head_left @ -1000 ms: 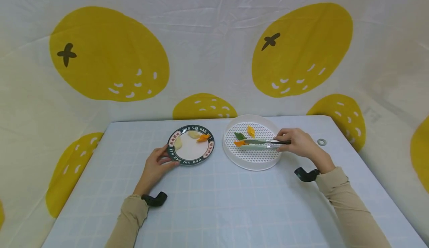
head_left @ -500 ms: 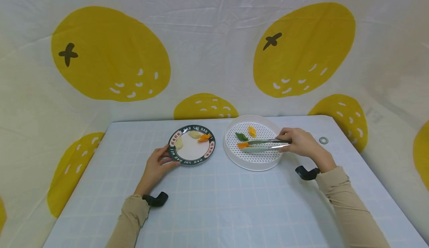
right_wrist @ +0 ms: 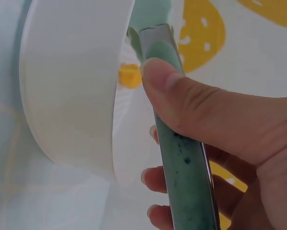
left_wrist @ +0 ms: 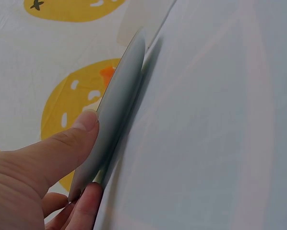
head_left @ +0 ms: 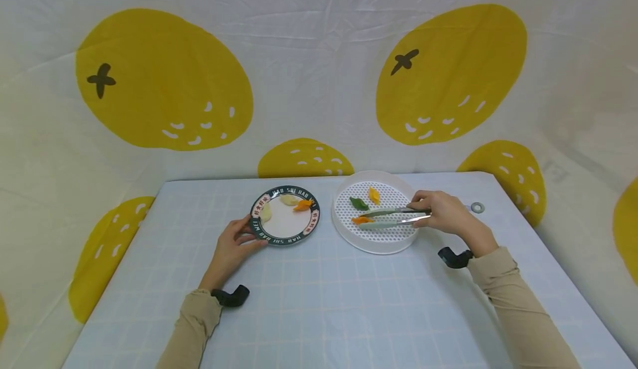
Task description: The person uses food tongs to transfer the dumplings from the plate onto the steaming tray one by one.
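My left hand (head_left: 239, 240) holds the near left rim of a round plate (head_left: 285, 242) with a dark green lettered border, thumb above and fingers below. On the plate lie two pale dumpling-like pieces (head_left: 288, 199) and an orange one (head_left: 302, 205). My right hand (head_left: 446, 212) grips green-and-metal tongs (head_left: 389, 225) over a round white perforated tray (head_left: 374, 245). Between the tong tips lies another orange piece (head_left: 362, 220); whether they touch it, I cannot tell. Beyond it in the tray are a green piece (head_left: 358, 203) and a yellow-orange one (head_left: 374, 195).
The plate and tray stand side by side near the far edge of a table (head_left: 319, 302) with a pale blue checked cloth. Behind rises a white curtain (head_left: 319, 81) printed with large yellow fruit. The tongs' ring (head_left: 477, 208) sticks out beyond my right hand.
The tong tips have spread apart slightly, and the orange piece between them has shifted a little right and toward me. My left hand and the plate have stayed put.
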